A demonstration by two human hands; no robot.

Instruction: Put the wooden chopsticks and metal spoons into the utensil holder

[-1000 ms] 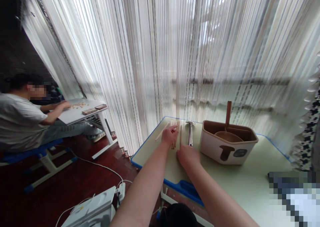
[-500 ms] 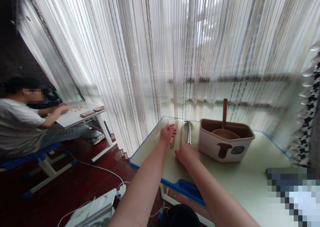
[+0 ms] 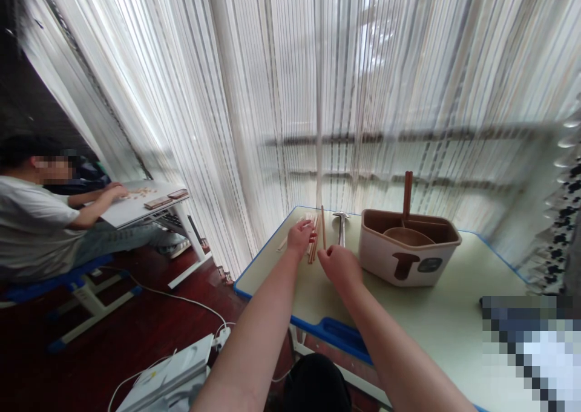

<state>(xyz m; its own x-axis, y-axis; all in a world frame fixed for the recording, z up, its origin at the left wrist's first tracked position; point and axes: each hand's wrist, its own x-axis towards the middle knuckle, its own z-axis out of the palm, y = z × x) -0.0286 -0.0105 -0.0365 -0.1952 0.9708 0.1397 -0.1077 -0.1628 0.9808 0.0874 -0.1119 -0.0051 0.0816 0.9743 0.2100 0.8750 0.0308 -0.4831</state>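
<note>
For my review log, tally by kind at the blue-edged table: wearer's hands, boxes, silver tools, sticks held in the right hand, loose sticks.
Hands, left hand and right hand: 2
Box: 1
Silver tool: 1
Held stick: 1
Loose sticks: partly hidden, not countable
Total without loose sticks: 5

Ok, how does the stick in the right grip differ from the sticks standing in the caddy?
The held stick looks light tan; the caddy sticks are darker reddish brown. The held stick is in the right grip; the caddy sticks stand upright in the caddy, untouched. Both are slim and straight.
</note>
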